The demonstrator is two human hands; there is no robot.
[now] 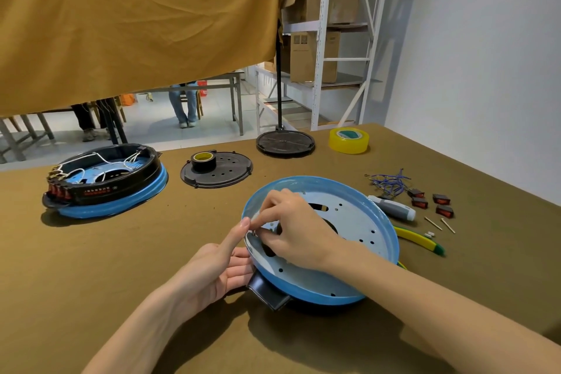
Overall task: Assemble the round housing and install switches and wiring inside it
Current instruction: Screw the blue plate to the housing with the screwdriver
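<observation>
white print on black housing ring, too small to read

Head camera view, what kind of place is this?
Probably a small assembly workshop or stockroom: metal shelving stacked with cardboard boxes, and a cloth-covered table laid out with red switches, wires and tape.

Tiny part, perhaps a screw, pinched in the right hand over the blue housing, too small to identify.
</observation>
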